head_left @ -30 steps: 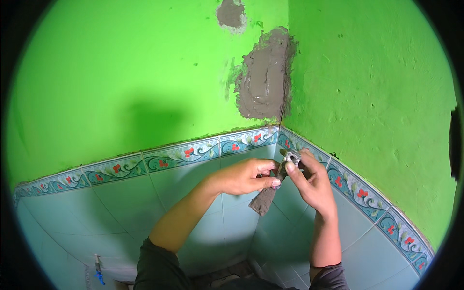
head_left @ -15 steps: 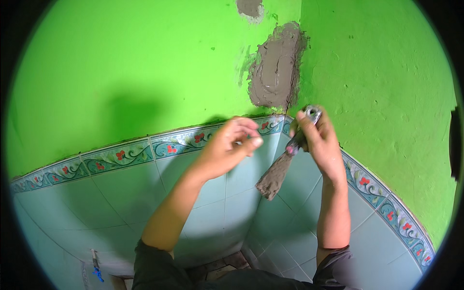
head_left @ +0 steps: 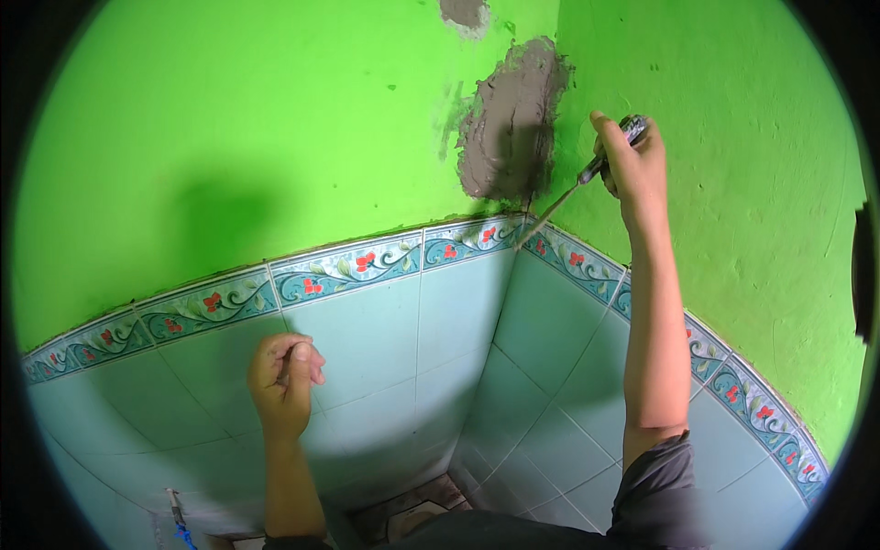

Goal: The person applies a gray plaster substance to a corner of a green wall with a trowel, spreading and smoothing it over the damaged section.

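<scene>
My right hand [head_left: 634,170] is wrapped round the dark, smeared handle of a putty knife [head_left: 555,215], up near the wall corner. The knife's thin blade appears nearly edge-on and slants down to the left, its tip in front of the patterned border tiles; whether it touches them I cannot tell. A grey-brown patch of wet mortar [head_left: 504,151] covers the green wall just left of the corner, with ridges and a shadow across its lower part. Lower left, my left hand [head_left: 286,380] is loosely closed, thumb against curled fingers, with nothing visible in it.
Green walls [head_left: 302,119] meet in the corner above pale turquoise tiles [head_left: 367,348]. A floral tile border [head_left: 348,266] runs between them. A smaller mortar patch [head_left: 466,14] shows at the top. A tap with a blue handle [head_left: 183,532] juts out at lower left.
My right hand has risen with the putty knife and turned it edge-on beside the corner. My left hand has dropped down and left, its fingers drawing together.
</scene>
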`<state>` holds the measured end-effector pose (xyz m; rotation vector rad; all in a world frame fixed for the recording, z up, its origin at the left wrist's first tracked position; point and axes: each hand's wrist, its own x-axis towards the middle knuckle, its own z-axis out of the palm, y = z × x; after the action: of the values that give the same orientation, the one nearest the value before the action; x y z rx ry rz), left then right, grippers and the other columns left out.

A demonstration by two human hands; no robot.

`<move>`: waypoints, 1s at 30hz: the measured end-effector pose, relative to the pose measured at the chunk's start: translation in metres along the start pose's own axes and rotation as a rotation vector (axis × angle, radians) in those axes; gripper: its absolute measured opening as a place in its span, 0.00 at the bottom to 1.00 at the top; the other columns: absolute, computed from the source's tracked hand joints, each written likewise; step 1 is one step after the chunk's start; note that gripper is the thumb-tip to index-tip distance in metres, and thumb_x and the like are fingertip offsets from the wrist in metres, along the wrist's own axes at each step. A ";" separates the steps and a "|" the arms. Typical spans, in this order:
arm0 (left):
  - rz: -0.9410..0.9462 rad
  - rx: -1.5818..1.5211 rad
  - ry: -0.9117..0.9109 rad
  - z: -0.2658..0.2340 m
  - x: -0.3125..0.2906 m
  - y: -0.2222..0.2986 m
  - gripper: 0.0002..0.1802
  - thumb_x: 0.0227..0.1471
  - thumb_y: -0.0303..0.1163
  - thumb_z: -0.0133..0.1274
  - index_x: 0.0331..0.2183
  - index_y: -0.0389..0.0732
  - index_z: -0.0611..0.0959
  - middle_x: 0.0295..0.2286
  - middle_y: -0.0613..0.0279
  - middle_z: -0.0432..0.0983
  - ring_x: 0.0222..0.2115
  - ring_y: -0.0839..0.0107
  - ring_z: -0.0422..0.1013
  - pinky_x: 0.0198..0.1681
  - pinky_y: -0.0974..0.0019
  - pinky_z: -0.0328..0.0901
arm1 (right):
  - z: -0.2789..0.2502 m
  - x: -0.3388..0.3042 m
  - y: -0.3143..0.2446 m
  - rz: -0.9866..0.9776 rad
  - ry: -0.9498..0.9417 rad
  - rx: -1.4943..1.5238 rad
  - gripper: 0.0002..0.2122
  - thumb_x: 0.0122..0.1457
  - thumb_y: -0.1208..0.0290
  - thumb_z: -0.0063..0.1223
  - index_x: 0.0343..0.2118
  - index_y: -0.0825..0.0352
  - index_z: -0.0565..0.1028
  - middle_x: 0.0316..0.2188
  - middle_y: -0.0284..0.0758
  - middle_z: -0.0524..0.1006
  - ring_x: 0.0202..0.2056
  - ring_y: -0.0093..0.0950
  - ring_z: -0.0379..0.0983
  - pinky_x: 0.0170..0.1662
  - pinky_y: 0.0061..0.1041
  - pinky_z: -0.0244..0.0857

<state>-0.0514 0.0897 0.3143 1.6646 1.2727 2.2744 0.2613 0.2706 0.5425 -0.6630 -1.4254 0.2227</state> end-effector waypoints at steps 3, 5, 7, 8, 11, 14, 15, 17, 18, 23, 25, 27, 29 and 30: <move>-0.037 -0.042 0.084 -0.016 -0.008 -0.019 0.06 0.60 0.27 0.47 0.37 0.35 0.76 0.22 0.62 0.72 0.19 0.79 0.66 0.23 0.76 0.61 | 0.004 0.013 -0.007 -0.045 -0.013 -0.018 0.16 0.55 0.64 0.60 0.33 0.70 0.66 0.19 0.35 0.75 0.12 0.17 0.64 0.13 0.18 0.54; -0.006 -0.011 0.140 -0.026 -0.008 -0.028 0.06 0.60 0.27 0.47 0.37 0.35 0.76 0.21 0.62 0.72 0.19 0.79 0.66 0.23 0.76 0.61 | 0.007 0.017 -0.009 -0.057 -0.042 -0.008 0.17 0.54 0.65 0.60 0.34 0.73 0.66 0.18 0.37 0.76 0.12 0.19 0.65 0.14 0.20 0.57; 0.027 0.011 0.193 -0.032 -0.006 -0.034 0.06 0.60 0.26 0.48 0.37 0.34 0.76 0.21 0.62 0.71 0.19 0.79 0.66 0.23 0.76 0.62 | 0.011 0.019 -0.009 -0.075 0.019 0.004 0.16 0.55 0.65 0.60 0.33 0.73 0.66 0.19 0.39 0.78 0.11 0.20 0.66 0.13 0.20 0.57; 0.082 0.021 0.216 -0.033 -0.003 -0.035 0.06 0.60 0.26 0.48 0.37 0.33 0.76 0.21 0.63 0.71 0.19 0.79 0.65 0.23 0.76 0.62 | 0.011 0.019 -0.006 -0.080 0.020 -0.002 0.16 0.55 0.65 0.60 0.33 0.73 0.66 0.19 0.39 0.78 0.11 0.20 0.66 0.13 0.20 0.57; 0.192 0.063 0.262 -0.037 0.007 -0.040 0.06 0.60 0.25 0.47 0.37 0.32 0.76 0.21 0.62 0.70 0.18 0.79 0.64 0.23 0.75 0.61 | 0.019 0.015 0.008 -0.181 0.035 -0.002 0.16 0.56 0.65 0.60 0.32 0.73 0.67 0.18 0.38 0.78 0.11 0.20 0.66 0.13 0.21 0.56; 0.275 0.104 0.263 -0.039 0.019 -0.044 0.06 0.60 0.24 0.46 0.37 0.31 0.75 0.20 0.62 0.69 0.18 0.78 0.64 0.23 0.75 0.61 | 0.024 0.014 0.017 -0.139 0.077 -0.087 0.16 0.57 0.64 0.61 0.31 0.73 0.69 0.16 0.37 0.77 0.10 0.21 0.66 0.12 0.22 0.57; 0.306 0.116 0.255 -0.039 0.023 -0.044 0.06 0.60 0.23 0.45 0.38 0.30 0.75 0.20 0.62 0.69 0.18 0.78 0.64 0.23 0.75 0.61 | 0.025 0.016 0.019 -0.138 0.084 -0.072 0.16 0.56 0.64 0.61 0.31 0.73 0.69 0.16 0.37 0.76 0.09 0.21 0.66 0.12 0.22 0.57; 0.320 0.100 0.250 -0.037 0.029 -0.048 0.07 0.59 0.23 0.45 0.38 0.30 0.75 0.20 0.62 0.69 0.18 0.78 0.64 0.22 0.75 0.61 | 0.027 0.019 0.026 -0.139 0.096 -0.057 0.17 0.56 0.63 0.62 0.32 0.73 0.69 0.15 0.37 0.76 0.09 0.21 0.66 0.12 0.22 0.57; 0.330 0.088 0.248 -0.037 0.032 -0.051 0.07 0.59 0.23 0.45 0.38 0.30 0.75 0.20 0.62 0.69 0.18 0.78 0.64 0.21 0.75 0.61 | 0.029 0.022 0.028 -0.145 0.115 -0.043 0.18 0.56 0.62 0.62 0.31 0.74 0.69 0.15 0.37 0.76 0.09 0.22 0.67 0.12 0.22 0.58; 0.384 0.135 0.291 -0.040 0.032 -0.068 0.07 0.57 0.24 0.46 0.37 0.30 0.75 0.19 0.61 0.69 0.16 0.78 0.63 0.18 0.75 0.59 | 0.045 0.036 0.029 -0.166 0.156 -0.025 0.19 0.55 0.61 0.63 0.31 0.74 0.69 0.16 0.37 0.76 0.10 0.23 0.69 0.13 0.23 0.60; 0.386 0.188 0.311 -0.040 0.031 -0.071 0.07 0.57 0.24 0.46 0.37 0.30 0.75 0.18 0.61 0.68 0.15 0.78 0.62 0.17 0.75 0.58 | 0.054 0.041 0.030 -0.186 0.145 -0.002 0.18 0.54 0.62 0.63 0.31 0.74 0.69 0.16 0.37 0.75 0.10 0.24 0.70 0.13 0.24 0.62; 0.399 0.149 0.303 -0.042 0.029 -0.075 0.07 0.57 0.24 0.46 0.36 0.31 0.75 0.17 0.61 0.68 0.15 0.78 0.63 0.17 0.75 0.59 | 0.060 0.044 0.023 -0.194 0.162 -0.037 0.17 0.54 0.63 0.62 0.30 0.74 0.69 0.16 0.38 0.76 0.11 0.25 0.70 0.14 0.25 0.63; 0.409 0.148 0.282 -0.045 0.027 -0.074 0.06 0.58 0.23 0.45 0.36 0.32 0.75 0.18 0.62 0.68 0.16 0.78 0.62 0.18 0.75 0.58 | 0.068 0.050 0.020 -0.201 0.175 -0.066 0.17 0.55 0.63 0.61 0.30 0.73 0.69 0.16 0.38 0.76 0.11 0.26 0.71 0.15 0.26 0.63; 0.419 0.139 0.257 -0.046 0.026 -0.073 0.06 0.59 0.23 0.44 0.37 0.33 0.75 0.19 0.62 0.67 0.17 0.77 0.62 0.20 0.74 0.58 | 0.069 0.054 0.019 -0.220 0.194 -0.069 0.16 0.55 0.64 0.60 0.29 0.74 0.68 0.16 0.39 0.76 0.12 0.27 0.71 0.16 0.27 0.64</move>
<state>-0.1293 0.1243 0.2844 1.8867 1.2477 2.7762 0.2082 0.3344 0.5777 -0.5621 -1.3111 -0.0626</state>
